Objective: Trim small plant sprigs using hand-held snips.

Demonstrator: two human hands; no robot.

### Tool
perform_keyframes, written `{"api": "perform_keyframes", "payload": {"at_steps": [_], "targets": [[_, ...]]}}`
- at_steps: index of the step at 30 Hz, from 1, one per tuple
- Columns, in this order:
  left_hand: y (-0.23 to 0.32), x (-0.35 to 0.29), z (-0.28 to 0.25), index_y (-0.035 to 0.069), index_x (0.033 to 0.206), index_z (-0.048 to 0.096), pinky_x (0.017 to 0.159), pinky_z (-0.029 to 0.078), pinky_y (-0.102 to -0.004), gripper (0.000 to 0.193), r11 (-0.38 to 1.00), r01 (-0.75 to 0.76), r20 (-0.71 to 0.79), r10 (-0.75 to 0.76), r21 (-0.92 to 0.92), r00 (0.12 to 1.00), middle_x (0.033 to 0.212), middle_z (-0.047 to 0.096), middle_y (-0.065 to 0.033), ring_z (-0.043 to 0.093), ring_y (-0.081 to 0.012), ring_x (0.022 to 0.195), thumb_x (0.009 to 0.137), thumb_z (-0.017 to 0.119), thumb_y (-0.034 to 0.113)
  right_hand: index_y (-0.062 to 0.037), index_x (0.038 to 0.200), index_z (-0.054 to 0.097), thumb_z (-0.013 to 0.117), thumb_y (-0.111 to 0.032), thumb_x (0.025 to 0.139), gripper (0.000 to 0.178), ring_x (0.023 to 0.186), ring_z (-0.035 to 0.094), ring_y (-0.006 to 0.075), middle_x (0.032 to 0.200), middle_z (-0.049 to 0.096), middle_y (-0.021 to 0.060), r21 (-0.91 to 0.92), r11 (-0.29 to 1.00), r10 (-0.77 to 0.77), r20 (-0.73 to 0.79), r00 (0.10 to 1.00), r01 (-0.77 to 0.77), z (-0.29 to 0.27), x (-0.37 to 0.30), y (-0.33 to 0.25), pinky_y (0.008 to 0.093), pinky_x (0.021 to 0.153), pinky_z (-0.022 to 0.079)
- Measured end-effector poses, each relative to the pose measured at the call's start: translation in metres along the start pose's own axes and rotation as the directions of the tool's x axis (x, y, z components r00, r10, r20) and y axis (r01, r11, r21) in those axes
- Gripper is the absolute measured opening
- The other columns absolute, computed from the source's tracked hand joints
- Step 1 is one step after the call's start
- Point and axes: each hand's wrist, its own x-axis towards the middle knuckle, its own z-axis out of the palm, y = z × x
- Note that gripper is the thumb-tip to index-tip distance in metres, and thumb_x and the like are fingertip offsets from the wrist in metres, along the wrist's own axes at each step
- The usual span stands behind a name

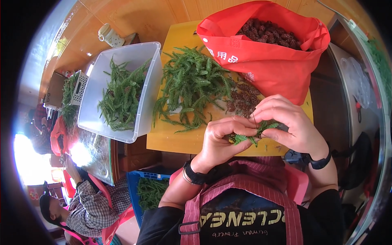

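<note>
In front of my chest, my left hand (223,138) grips a green artificial pine sprig (241,139), its needled tips poking out between the fingers. My right hand (290,126) meets it from the other side, thumb and fingers closed around the sprig's other end. A thin dark stem or wire stands up between the two hands; where it joins the sprig is hidden by fingers. Just beyond the hands, loose brown pine cones (244,99) lie on the yellow table (175,141). A large heap of green pine sprigs (192,83) lies to their left.
A red cloth bag (281,67) full of pine cones (271,33) stands at the far right. Left of the table is a clear plastic bin (141,118) with more sprigs. A blue crate (139,176) stands below it. Another person (92,204) sits at lower left.
</note>
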Motion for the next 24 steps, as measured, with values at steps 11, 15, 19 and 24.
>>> {"api": "perform_keyframes", "payload": {"at_steps": [11, 15, 19, 24], "targets": [[0.011, 0.002, 0.002, 0.002, 0.077, 0.066, 0.072, 0.051, -0.0287, 0.020, 0.999, 0.021, -0.021, -0.020, 0.034, 1.000, 0.085, 0.066, -0.0108, 0.065, -0.0189, 0.081, 0.061, 0.070, -0.008, -0.0032, 0.079, 0.055, 0.066, -0.009, 0.077, 0.012, 0.089, 0.057, 0.0227, 0.090, 0.060, 0.0097, 0.413, 0.902, 0.164, -0.065, 0.984, -0.123, 0.011, 0.000, -0.003, 0.0328, 0.080, 0.045], [0.009, 0.000, 0.003, 0.001, 0.078, 0.066, 0.073, 0.050, -0.0291, 0.019, 0.997, 0.028, -0.044, -0.025, 0.070, 0.999, 0.086, 0.066, -0.0113, 0.064, -0.0185, 0.082, 0.062, 0.070, -0.009, -0.0033, 0.076, 0.054, 0.067, -0.007, 0.075, 0.013, 0.088, 0.058, 0.0235, 0.089, 0.060, 0.0096, 0.323, 0.945, 0.108, -0.147, 0.983, -0.055, 0.017, -0.002, 0.002, 0.0335, 0.079, 0.045], [0.008, -0.002, 0.006, 0.001, 0.079, 0.067, 0.075, 0.049, -0.0292, 0.018, 0.980, 0.164, -0.100, -0.176, -0.117, 0.979, 0.087, 0.066, -0.0120, 0.063, -0.0176, 0.082, 0.064, 0.071, -0.009, -0.0035, 0.075, 0.055, 0.069, -0.005, 0.073, 0.014, 0.089, 0.058, 0.0243, 0.087, 0.060, 0.0096, 0.241, 0.971, 0.045, -0.212, 0.976, 0.007, 0.017, -0.004, 0.003, 0.0337, 0.078, 0.046], [0.010, -0.001, 0.002, 0.001, 0.080, 0.067, 0.075, 0.049, -0.0291, 0.018, 0.992, 0.120, -0.074, -0.123, -0.050, 0.990, 0.087, 0.066, -0.0123, 0.063, -0.0177, 0.082, 0.065, 0.072, -0.008, -0.0031, 0.076, 0.056, 0.071, -0.005, 0.072, 0.016, 0.089, 0.059, 0.0236, 0.086, 0.060, 0.0096, 0.263, 0.963, 0.131, -0.242, 0.961, -0.065, 0.021, -0.008, -0.005, 0.0325, 0.079, 0.046]]}}
